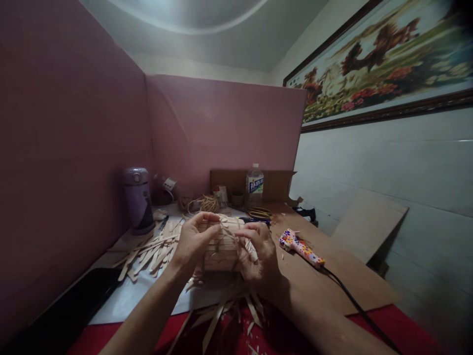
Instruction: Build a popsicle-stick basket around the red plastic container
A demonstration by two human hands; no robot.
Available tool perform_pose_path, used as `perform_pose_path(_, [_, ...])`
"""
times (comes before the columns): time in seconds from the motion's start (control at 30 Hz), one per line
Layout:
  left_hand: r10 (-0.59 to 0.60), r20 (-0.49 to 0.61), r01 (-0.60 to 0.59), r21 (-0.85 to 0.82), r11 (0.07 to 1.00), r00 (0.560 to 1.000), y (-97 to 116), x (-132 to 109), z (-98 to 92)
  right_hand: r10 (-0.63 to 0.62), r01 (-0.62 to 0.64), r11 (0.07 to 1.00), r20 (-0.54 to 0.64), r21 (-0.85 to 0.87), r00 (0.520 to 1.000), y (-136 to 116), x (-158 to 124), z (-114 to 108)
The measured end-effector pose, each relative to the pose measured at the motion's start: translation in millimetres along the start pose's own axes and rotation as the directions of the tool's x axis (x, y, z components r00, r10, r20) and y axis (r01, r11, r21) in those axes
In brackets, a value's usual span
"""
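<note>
Between my two hands lies a small barrel-like body of pale craft sticks [221,259], with thin twine [228,230] running across its top. My left hand [195,241] grips the body's left side, its thumb and fingertips close to the twine. On the right, my right hand [260,254] is closed, thumb and forefinger pinching the twine against the body. The lower fingers of this hand are curled and partly hidden. Loose craft sticks [157,254] are piled to the left of my left hand.
A purple flask [138,202] stands at the back left, a labelled bottle [254,185] at the back. Behind my hands are a coil of twine [207,203] and gold-handled scissors [259,212]. A flower-patterned glue gun [301,248] lies right, its cord trailing forward. Split sticks [214,323] litter the front.
</note>
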State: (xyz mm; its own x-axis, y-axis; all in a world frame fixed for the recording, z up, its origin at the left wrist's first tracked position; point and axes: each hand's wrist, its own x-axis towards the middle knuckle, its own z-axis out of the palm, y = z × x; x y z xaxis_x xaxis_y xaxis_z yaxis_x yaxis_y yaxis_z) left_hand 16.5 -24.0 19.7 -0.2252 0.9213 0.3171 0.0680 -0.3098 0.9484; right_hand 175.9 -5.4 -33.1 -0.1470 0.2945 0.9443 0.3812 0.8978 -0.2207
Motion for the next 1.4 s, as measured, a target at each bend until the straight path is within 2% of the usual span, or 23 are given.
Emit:
perform_pose_path(0.1, [-0.006, 0.008, 0.006, 0.0, 1.0, 1.0, 1.2, -0.1, 0.5, 0.003, -0.003, 1.0, 0.039, -0.004, 0.999, -1.0, -0.1, -0.6])
perform_pose_path(0.27, [0.002, 0.0, -0.002, 0.007, 1.0, 1.0, 3.1, 0.3, 1.7, -0.011, 0.011, 1.0, 0.026, -0.02, 1.0, -2.7, 1.7, -0.5])
perform_pose_path(0.4, [0.012, -0.002, -0.012, 0.028, 1.0, 1.0, 2.7, -0.7, 1.4, -0.069, 0.07, 0.997, 0.022, -0.04, 0.997, -3.4, 2.6, -1.9])
perform_pose_path(0.63, [0.023, -0.01, -0.023, 0.03, 0.999, 1.0, 0.7, -0.1, 1.2, -0.14, 0.143, 0.989, 0.085, -0.028, 0.986, 0.4, 0.0, -4.9])
perform_pose_path(1.23, [0.013, 0.002, -0.013, 0.035, 0.999, 1.0, -1.8, 1.2, 0.2, -0.213, 0.218, 0.975, 0.115, -0.031, 0.97, 2.7, 1.1, -7.2])
perform_pose_path(1.4, [0.016, -0.002, -0.016, 0.032, 0.999, 1.0, 0.0, -0.3, 0.8, -0.201, 0.205, 0.979, 0.117, -0.018, 0.972, 2.2, 1.5, -8.9])
